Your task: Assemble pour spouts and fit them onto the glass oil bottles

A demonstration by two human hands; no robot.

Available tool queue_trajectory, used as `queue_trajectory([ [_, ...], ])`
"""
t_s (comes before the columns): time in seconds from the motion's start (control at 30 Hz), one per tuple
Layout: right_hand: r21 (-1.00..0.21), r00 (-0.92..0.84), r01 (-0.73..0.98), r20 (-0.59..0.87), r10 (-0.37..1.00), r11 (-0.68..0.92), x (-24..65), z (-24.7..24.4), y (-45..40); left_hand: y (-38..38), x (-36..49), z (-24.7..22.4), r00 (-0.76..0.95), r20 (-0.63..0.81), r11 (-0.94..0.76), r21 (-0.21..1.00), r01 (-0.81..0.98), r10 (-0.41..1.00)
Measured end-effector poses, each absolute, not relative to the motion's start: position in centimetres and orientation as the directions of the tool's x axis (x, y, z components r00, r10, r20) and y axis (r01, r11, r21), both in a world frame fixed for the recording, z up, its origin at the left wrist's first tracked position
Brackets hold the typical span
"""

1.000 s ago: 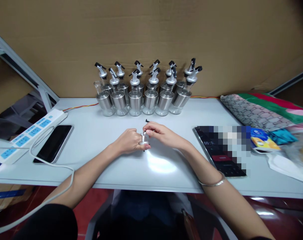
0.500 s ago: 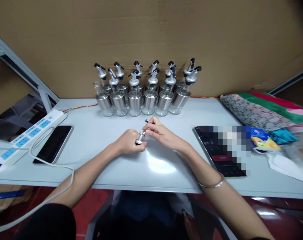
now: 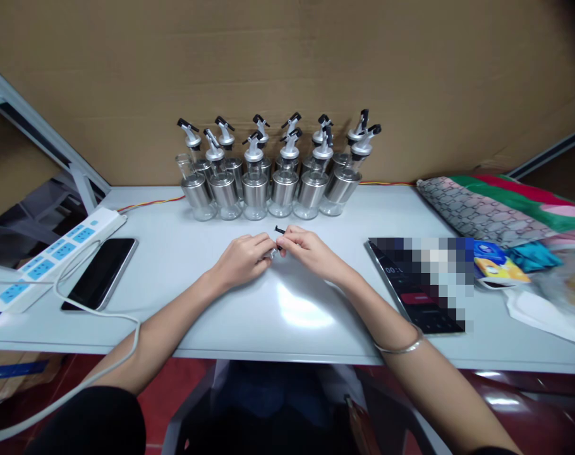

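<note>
Over the middle of the table, my left hand (image 3: 244, 258) is closed around a silver pourer spout (image 3: 273, 253), mostly covered by the fingers. My right hand (image 3: 309, 249) pinches a small black lever piece (image 3: 280, 230), its end sticking out past the thumb and index finger. Both sets of fingertips meet at the spout; whether the two parts are joined is hidden. Behind the hands stand two rows of glass bottles with steel sleeves (image 3: 255, 189), most topped with silver and black pourers (image 3: 254, 148). The front-left bottle (image 3: 184, 165) has a bare neck.
At left lie a phone (image 3: 100, 272), a white power strip (image 3: 55, 259) and a white cable (image 3: 93, 311) crossing above my left forearm. To the right are a tablet (image 3: 411, 287), a tissue pack (image 3: 498, 262) and a patterned cushion (image 3: 477, 212). Cardboard (image 3: 287, 63) stands behind.
My left hand has turned so its fingers now cover most of the pourer spout. My right fingers have closed in against it, pinching the black lever piece.
</note>
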State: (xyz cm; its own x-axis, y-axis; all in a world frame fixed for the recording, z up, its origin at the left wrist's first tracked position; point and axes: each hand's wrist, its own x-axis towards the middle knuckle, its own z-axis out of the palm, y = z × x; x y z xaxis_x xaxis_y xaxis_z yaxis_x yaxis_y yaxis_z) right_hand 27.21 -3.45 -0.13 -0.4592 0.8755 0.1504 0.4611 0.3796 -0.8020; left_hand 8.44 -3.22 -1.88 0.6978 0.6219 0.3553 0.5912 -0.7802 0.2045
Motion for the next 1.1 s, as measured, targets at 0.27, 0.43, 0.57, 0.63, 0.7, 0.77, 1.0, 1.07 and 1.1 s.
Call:
queue_trajectory([
  [0.27,-0.843,-0.423,0.414,0.156,0.892,0.343,27.5,-0.6,-3.0,-3.2,8.7,-2.3,0.579,0.531,-0.769,0.260,0.585,0.619],
  [0.43,-0.852,-0.467,0.417,0.100,0.879,0.318,27.3,-0.3,-3.4,-3.3,8.8,-2.3,0.591,0.564,-0.796,0.229,0.560,0.577],
  [0.57,-0.844,-0.493,0.425,0.086,0.866,0.326,27.2,-0.2,-3.6,-3.5,8.8,-2.2,0.592,0.582,-0.808,0.219,0.547,0.558],
  [0.63,-0.814,-0.503,0.454,0.103,0.858,0.363,27.2,-0.2,-3.5,-3.5,8.8,-2.2,0.591,0.573,-0.805,0.234,0.545,0.567],
  [0.7,-0.770,-0.504,0.502,0.110,0.857,0.394,27.2,-0.4,-3.4,-3.5,8.9,-2.3,0.593,0.531,-0.785,0.272,0.556,0.605],
  [0.77,-0.679,-0.508,0.595,0.097,0.856,0.430,27.2,-0.7,-3.4,-3.5,8.9,-2.6,0.590,0.460,-0.745,0.325,0.583,0.663],
  [1.0,-0.431,-0.507,0.762,0.070,0.859,0.484,27.1,-1.9,-3.3,-3.5,9.6,-3.3,0.571,0.203,-0.600,0.400,0.693,0.795],
  [1.07,-0.424,-0.497,0.767,0.080,0.864,0.481,27.1,-2.1,-3.3,-3.5,9.7,-3.1,0.587,0.166,-0.600,0.390,0.698,0.792],
  [1.1,-0.426,-0.495,0.767,0.084,0.865,0.480,27.1,-2.3,-3.2,-3.6,9.8,-3.0,0.595,0.150,-0.601,0.384,0.701,0.790],
])
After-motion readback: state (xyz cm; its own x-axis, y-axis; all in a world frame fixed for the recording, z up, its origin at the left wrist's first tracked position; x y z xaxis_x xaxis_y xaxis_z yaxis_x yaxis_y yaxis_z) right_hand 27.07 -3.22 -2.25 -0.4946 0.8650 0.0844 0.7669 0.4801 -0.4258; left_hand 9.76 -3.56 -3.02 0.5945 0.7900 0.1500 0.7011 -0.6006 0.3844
